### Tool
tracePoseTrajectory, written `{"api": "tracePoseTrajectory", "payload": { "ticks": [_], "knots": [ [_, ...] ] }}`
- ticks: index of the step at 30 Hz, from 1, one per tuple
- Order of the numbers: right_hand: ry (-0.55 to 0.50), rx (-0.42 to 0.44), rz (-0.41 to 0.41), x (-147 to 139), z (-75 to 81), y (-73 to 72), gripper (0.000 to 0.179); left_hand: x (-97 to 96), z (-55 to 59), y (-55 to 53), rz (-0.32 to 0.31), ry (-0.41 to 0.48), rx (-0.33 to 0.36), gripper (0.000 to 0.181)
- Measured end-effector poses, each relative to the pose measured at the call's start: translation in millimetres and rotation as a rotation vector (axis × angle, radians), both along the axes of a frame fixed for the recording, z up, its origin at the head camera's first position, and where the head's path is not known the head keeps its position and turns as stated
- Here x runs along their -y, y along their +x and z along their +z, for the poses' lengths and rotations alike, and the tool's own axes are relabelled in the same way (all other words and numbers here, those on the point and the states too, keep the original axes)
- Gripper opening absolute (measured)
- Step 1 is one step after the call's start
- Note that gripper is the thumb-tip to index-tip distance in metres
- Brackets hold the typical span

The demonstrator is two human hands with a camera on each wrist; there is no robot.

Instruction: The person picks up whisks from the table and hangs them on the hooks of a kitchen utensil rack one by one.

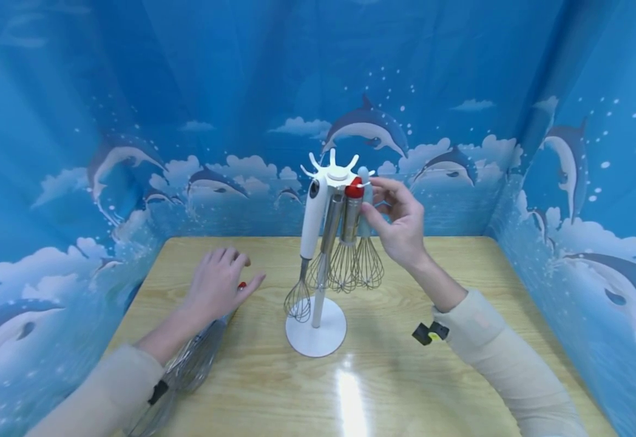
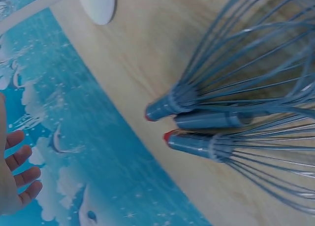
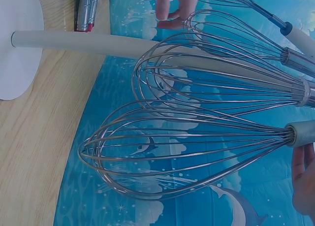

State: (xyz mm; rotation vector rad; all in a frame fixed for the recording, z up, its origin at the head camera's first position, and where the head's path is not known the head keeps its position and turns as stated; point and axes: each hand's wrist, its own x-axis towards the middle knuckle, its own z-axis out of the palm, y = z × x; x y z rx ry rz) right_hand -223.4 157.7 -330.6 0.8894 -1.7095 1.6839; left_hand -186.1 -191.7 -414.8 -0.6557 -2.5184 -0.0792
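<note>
My right hand [image 1: 402,224] pinches the pale blue handle of a whisk [image 1: 365,228] at the right side of a white hanging stand [image 1: 315,343]. The wire loops of that whisk [image 3: 187,154] hang free in the right wrist view. Beside it on the stand hang a whisk with a red-topped metal handle [image 1: 351,221], a plain metal one [image 1: 331,226] and a white-handled one [image 1: 314,221]. My left hand [image 1: 216,282], empty with fingers relaxed, hovers over large whisks [image 1: 198,358] lying at the table's left.
In the left wrist view, two red-tipped whisks [image 2: 192,143] and another metal handle [image 2: 211,120] lie side by side on the wooden table [image 1: 405,376]. Several hooks [image 1: 332,159] fan out from the stand's top. A blue dolphin-print curtain [image 1: 241,91] encloses the table.
</note>
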Motion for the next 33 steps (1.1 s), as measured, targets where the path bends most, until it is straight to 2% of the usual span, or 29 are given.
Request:
{"api": "tracePoseTrajectory", "payload": {
  "ticks": [5,14,24,33],
  "knots": [
    [0.002,-0.006,0.003,0.0,-0.3,-0.4,0.049,6.1,-11.9,-0.5,0.024,-0.037,0.022,0.043],
    [-0.001,-0.007,0.009,0.1,0.7,0.1,0.047,16.2,-28.5,-3.5,0.085,-0.064,0.110,0.044],
    [0.000,-0.006,0.002,0.1,0.3,0.1,0.046,32.6,-57.8,-5.3,0.113,-0.094,0.190,0.042],
    [-0.002,-0.005,0.007,0.1,-0.6,0.0,0.047,36.5,-71.8,-5.2,0.141,-0.144,0.226,0.041]
  ]
}}
